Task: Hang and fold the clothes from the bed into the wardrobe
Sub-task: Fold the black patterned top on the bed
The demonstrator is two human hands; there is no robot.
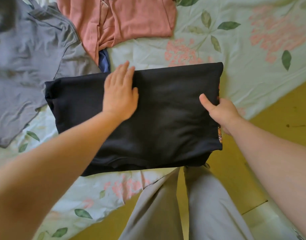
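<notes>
Black garment [166,118]: folded into a broad rectangle, lying flat on the bed [218,40] at its near edge, long side running left to right. The near right corner reaches the edge of the bed. A strip of orange print [220,135] shows along its right edge. Left hand [120,96]: laid flat on the far left part of the black garment, palm down, fingers straight and close together, pointing toward the far side, holding nothing. Right hand [219,111]: at the right edge of the black garment, thumb on top of the cloth, fingers tucked under the edge and hidden, so it grips that edge. Grey garment [27,66]: spread loose and creased on the far left of the bed, its near right part touching the left end of the black garment. Pink garment [131,18]: roughly folded at the far side, beside the grey garment. Blue garment [104,60]: only a small part visible, between the pink garment and the black garment. The bed carries a pale green sheet with leaf and pink flower print. Floor [278,110]: yellow, visible to the right and near side. The person's grey trousers [200,205] are seen at the near side, against the bed edge
</notes>
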